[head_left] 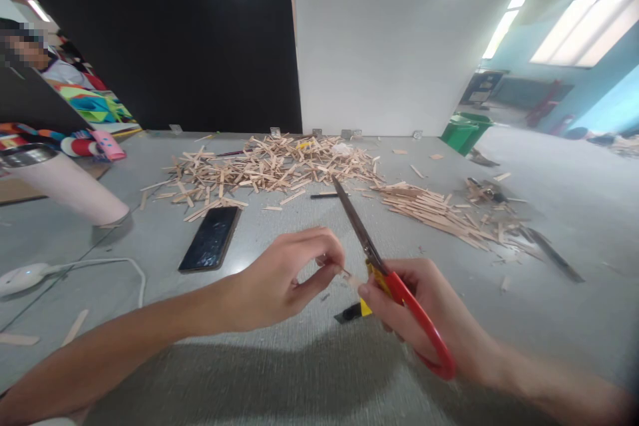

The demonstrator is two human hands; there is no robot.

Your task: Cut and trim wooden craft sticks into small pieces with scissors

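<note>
My right hand (429, 313) grips red-handled scissors (379, 259), whose closed blades point up and away toward the wood pile. My left hand (284, 279) pinches a small piece of wooden stick (349, 275) at the scissors' pivot. Both hands hover close together just above the grey table (299, 359). A small yellow and black object (355, 311) lies on the table right under them.
A big heap of wooden sticks (269, 170) lies at the far middle, a flatter row of sticks (439, 213) to the right. A black phone (210, 238) lies left of my hands. A pink cylinder (70, 190), a white cable (100, 265) and a person sit far left.
</note>
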